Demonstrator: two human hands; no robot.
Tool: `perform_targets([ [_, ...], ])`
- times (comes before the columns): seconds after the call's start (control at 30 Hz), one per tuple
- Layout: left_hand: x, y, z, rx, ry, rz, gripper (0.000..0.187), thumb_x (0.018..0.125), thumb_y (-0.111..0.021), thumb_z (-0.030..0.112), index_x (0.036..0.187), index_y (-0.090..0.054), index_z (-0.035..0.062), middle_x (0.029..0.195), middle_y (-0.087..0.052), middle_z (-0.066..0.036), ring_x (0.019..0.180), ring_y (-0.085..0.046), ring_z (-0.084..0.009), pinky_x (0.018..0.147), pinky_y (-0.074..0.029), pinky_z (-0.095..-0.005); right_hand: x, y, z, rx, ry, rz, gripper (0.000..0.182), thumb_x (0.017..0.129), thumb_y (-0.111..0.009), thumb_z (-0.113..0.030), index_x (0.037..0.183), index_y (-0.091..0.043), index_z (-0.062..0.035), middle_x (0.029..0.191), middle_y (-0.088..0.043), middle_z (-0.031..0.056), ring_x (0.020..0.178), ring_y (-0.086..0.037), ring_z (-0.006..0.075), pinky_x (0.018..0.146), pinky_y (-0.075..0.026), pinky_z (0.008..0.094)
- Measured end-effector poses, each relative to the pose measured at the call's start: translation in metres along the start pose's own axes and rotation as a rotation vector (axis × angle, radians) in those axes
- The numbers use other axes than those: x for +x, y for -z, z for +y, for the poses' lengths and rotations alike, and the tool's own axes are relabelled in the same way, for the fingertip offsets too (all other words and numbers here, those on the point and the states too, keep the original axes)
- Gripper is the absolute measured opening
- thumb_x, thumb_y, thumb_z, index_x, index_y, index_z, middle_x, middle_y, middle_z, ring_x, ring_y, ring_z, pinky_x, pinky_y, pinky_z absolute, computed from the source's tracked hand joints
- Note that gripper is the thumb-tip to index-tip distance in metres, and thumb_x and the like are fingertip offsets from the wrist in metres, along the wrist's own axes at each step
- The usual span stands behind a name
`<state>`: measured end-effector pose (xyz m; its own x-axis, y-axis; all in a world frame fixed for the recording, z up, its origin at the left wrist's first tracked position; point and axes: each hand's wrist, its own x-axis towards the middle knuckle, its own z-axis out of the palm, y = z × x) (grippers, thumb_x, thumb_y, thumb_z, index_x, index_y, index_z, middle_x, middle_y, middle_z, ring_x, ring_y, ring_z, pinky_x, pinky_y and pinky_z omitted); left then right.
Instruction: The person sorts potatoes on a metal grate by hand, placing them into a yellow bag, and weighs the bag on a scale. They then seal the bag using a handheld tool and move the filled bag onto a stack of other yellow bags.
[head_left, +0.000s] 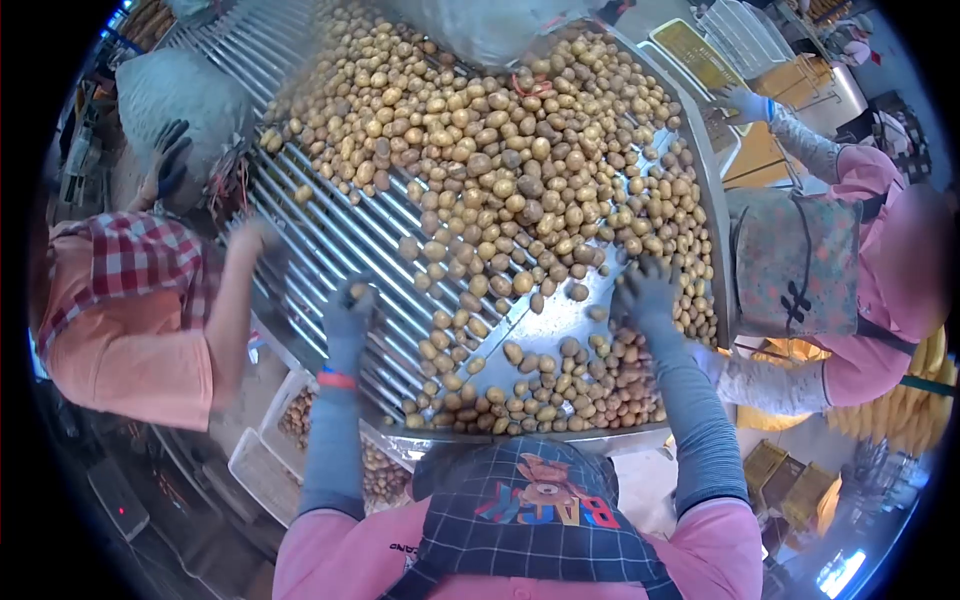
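My left hand (349, 312), in a grey glove with a red band at the wrist, is over the metal roller bars (325, 225). Its fingers are closed around a small potato (358, 290). On the right, my right hand (648, 292), also gloved, reaches into the potatoes beside the bare metal plate (560, 318), fingers apart and pointing away from me. Whether a potato is beneath its palm is hidden. A large heap of potatoes (480, 130) covers the far part of the table, and more potatoes (545, 395) lie along the near edge.
A co-worker in a plaid apron (150, 255) stands at the left near a full sack (185, 105). Another person with a patterned apron (800, 260) is at the right rim. White crates (262, 470) with potatoes stand below the table's left edge. A raised metal rim (715, 190) borders the table.
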<state>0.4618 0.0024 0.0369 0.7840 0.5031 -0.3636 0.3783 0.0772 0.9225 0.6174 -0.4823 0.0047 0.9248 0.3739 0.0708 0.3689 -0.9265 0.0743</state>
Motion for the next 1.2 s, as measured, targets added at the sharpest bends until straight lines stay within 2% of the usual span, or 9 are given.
perform_targets([
  [0.2,0.135,-0.087,0.013,0.740,-0.173,0.014,0.041,0.085,-0.063,0.041,0.115,-0.065,0.0125,0.100,-0.070,-0.015,0.098,-0.067,-0.0326,0.086,-0.051,-0.0412,0.144,0.055,-0.084,0.746,0.007,0.047,0.038,0.085,-0.062,-0.033,0.119,-0.063,-0.0163,0.123,-0.060,0.0129,0.111,-0.057,0.0342,0.094,-0.046,0.0433],
  [0.43,0.042,-0.157,-0.008,1.023,-0.185,-0.297,0.038,0.086,-0.063,0.039,0.117,-0.064,0.0155,0.103,-0.068,-0.019,0.094,-0.065,-0.0384,0.079,-0.052,-0.0442,0.080,0.009,-0.202,0.492,0.130,-0.065,0.043,0.080,-0.067,-0.047,0.108,-0.060,-0.0153,0.111,-0.059,0.0086,0.101,-0.056,0.0298,0.081,-0.047,0.0441],
  [0.6,-0.048,-0.149,-0.018,0.452,-0.467,-0.146,0.026,0.094,-0.057,0.025,0.115,-0.065,0.0110,0.105,-0.067,-0.013,0.093,-0.068,-0.0273,0.078,-0.055,-0.0365,-0.018,0.015,-0.117,0.369,0.539,-0.029,0.047,0.079,-0.069,-0.044,0.115,-0.058,-0.0160,0.108,-0.060,0.0061,0.103,-0.057,0.0253,0.080,-0.048,0.0416],
  [0.67,-0.067,-0.128,-0.040,0.262,-0.346,-0.076,0.027,0.090,-0.066,0.019,0.114,-0.065,0.0063,0.107,-0.067,-0.012,0.091,-0.068,-0.0232,0.077,-0.055,-0.0334,-0.012,0.012,-0.072,0.264,0.473,-0.153,0.045,0.083,-0.065,-0.044,0.117,-0.056,-0.0158,0.119,-0.058,0.0086,0.108,-0.055,0.0260,0.084,-0.046,0.0437],
  [0.73,-0.086,-0.105,-0.029,-0.671,0.232,-0.127,0.023,0.087,-0.070,0.016,0.106,-0.067,0.0049,0.110,-0.066,-0.012,0.098,-0.066,-0.0213,0.075,-0.055,-0.0291,0.001,0.024,-0.041,0.101,0.225,-0.233,0.042,0.085,-0.064,-0.039,0.118,-0.057,-0.0141,0.124,-0.056,0.0119,0.120,-0.050,0.0306,0.097,-0.041,0.0492],
  [0.87,-0.107,-0.091,-0.026,-0.496,0.165,-0.138,0.018,0.086,-0.070,0.021,0.101,-0.068,0.0121,0.109,-0.066,-0.007,0.105,-0.063,-0.0177,0.085,-0.053,-0.0317,0.078,0.040,-0.024,0.363,-0.044,0.143,0.039,0.085,-0.063,-0.040,0.114,-0.062,-0.0140,0.121,-0.060,0.0102,0.119,-0.051,0.0354,0.101,-0.041,0.0475],
  [0.97,-0.116,-0.083,-0.004,0.109,-0.150,-0.510,0.049,0.097,-0.049,0.047,0.136,-0.050,0.0176,0.141,-0.048,-0.005,0.136,-0.037,-0.0207,0.111,-0.038,-0.0475,0.155,0.040,-0.044,0.607,-0.146,0.042,0.036,0.083,-0.064,-0.029,0.118,-0.062,-0.0192,0.121,-0.060,0.0104,0.117,-0.054,0.0334,0.099,-0.045,0.0424],
  [1.07,-0.108,-0.099,-0.008,-0.995,0.364,-0.545,0.049,0.095,-0.050,0.054,0.139,-0.046,0.0320,0.145,-0.043,0.006,0.135,-0.038,-0.0113,0.115,-0.032,-0.0468,0.157,0.040,-0.085,0.406,-0.151,-0.240,0.039,0.084,-0.060,-0.022,0.122,-0.060,-0.0206,0.126,-0.058,0.0135,0.109,-0.059,0.0347,0.093,-0.048,0.0461],
  [1.2,-0.105,-0.119,-0.004,-0.589,0.218,-0.625,0.062,0.096,-0.051,0.050,0.145,-0.036,0.0141,0.147,-0.039,-0.005,0.135,-0.037,-0.0169,0.113,-0.035,-0.0469,0.091,0.022,-0.113,0.458,-0.101,-0.371,0.041,0.088,-0.057,-0.021,0.129,-0.055,-0.0235,0.119,-0.057,0.0124,0.110,-0.058,0.0343,0.088,-0.050,0.0459],
])
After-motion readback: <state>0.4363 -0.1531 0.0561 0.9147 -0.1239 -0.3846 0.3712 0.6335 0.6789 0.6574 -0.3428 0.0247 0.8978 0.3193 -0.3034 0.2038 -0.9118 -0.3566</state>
